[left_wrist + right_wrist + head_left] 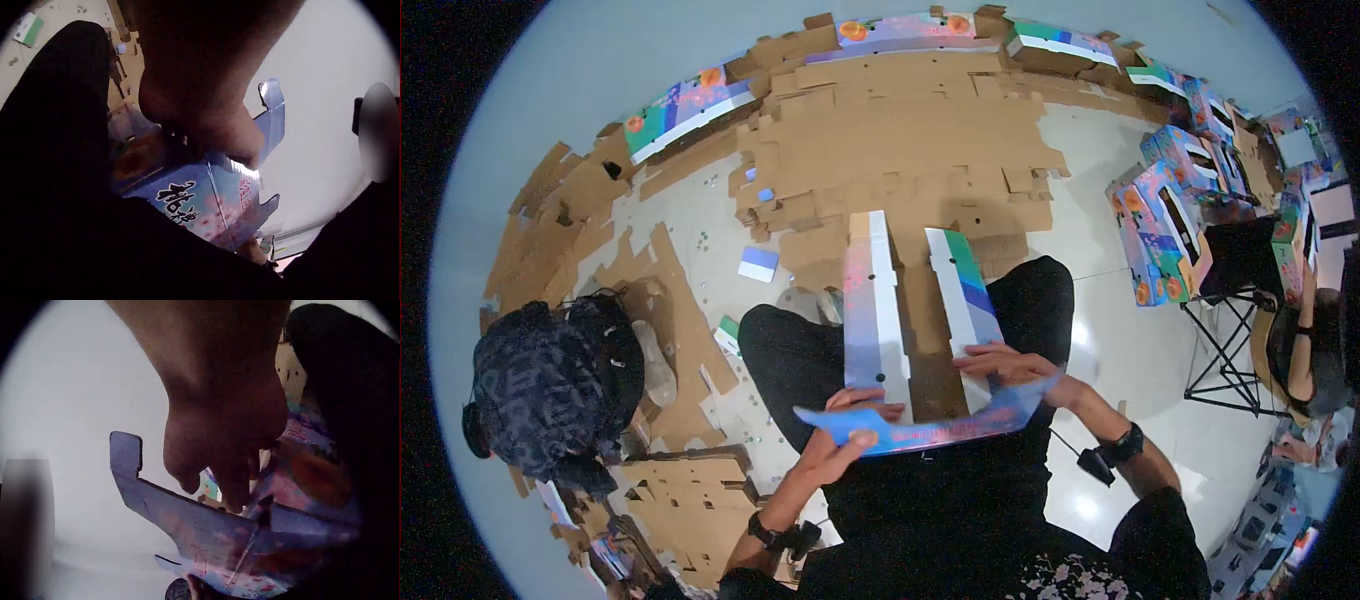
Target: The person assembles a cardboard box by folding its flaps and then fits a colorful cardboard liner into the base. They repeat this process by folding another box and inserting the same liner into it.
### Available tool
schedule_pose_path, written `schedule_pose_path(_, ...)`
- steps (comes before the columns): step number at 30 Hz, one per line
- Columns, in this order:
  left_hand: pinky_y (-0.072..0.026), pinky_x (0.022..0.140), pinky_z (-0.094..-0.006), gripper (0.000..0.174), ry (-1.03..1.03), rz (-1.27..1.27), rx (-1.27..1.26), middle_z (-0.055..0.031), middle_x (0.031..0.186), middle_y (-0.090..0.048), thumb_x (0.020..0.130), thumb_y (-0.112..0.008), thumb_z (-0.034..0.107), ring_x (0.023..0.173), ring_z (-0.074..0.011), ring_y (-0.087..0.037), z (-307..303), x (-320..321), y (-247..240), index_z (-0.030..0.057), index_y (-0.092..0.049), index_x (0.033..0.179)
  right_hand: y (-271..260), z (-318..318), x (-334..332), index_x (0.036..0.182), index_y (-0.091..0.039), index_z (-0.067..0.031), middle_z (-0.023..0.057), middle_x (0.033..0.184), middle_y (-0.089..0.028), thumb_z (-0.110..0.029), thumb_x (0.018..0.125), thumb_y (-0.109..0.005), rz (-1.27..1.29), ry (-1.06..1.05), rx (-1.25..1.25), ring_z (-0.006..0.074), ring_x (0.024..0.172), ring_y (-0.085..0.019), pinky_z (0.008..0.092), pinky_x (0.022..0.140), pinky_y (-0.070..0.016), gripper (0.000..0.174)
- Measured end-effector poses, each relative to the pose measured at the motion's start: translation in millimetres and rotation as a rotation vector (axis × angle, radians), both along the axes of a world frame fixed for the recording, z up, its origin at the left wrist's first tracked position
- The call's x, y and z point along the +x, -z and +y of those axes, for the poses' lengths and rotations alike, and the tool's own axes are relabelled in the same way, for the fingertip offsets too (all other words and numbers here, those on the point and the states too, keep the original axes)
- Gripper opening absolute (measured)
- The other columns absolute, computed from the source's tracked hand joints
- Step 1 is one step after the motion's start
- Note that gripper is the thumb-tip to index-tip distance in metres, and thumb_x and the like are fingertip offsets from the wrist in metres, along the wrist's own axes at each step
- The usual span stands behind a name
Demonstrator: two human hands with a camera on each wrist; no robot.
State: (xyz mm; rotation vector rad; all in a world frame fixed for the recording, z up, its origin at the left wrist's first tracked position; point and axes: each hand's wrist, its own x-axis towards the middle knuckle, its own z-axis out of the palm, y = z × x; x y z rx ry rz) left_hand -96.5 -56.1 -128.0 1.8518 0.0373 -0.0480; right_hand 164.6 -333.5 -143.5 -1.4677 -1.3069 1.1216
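Note:
A partly folded printed cardboard box [867, 300] stands between the person's knees, its near end toward the body. White inner flaps line its two long sides, with brown card between them. The left hand [835, 450] grips the near end panel at its left, thumb outside and fingers over the inner side. At the right near corner, the right hand [1025, 370] lies with extended fingers on the white flap. In the left wrist view, the box's printed face [187, 200] shows blue and pink with dark lettering. A blue tabbed flap [181, 525] sticks out below the right hand in the right wrist view.
Flattened brown cardboard [910, 120] covers the floor ahead, with printed boxes [690, 105] along the wall. At left sits a dark patterned backpack [550, 380]. Finished-looking boxes [1165, 225] stand at right beside a folding stool [1230, 350] and another person's arm [1300, 360].

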Motion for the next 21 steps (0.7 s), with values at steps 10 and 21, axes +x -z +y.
schedule_pose_path(10, -0.0431, 0.107, -0.0406, 0.079, -0.716, 0.087, -0.459, -0.0143, 0.132, -0.047, 0.093, -0.069, 0.008, 0.123, -0.0228, -0.052, -24, 12, 15, 0.0052, -0.019, 0.153, 47, -13, -58, 0.143, -0.050, 0.0014, 0.0168, 0.131, -0.065, -0.022, 0.108, -0.038, 0.710, 0.917, -0.115, 0.0251, 0.115, -0.066, 0.0380, 0.105, -0.0513, 0.044)
schedule_pose_path(21, -0.0331, 0.117, -0.0399, 0.050, -0.687, 0.284, -0.204, -0.0198, 0.146, -0.040, 0.106, -0.051, 0.026, 0.137, -0.0287, -0.041, -22, 22, 59, -0.0014, -0.043, 0.147, 35, 2, -64, 0.143, -0.051, 0.0028, 0.0199, 0.141, -0.057, -0.020, 0.104, -0.053, -0.011, 1.012, -0.196, 0.0290, 0.130, -0.055, 0.0385, 0.113, -0.0401, 0.045)
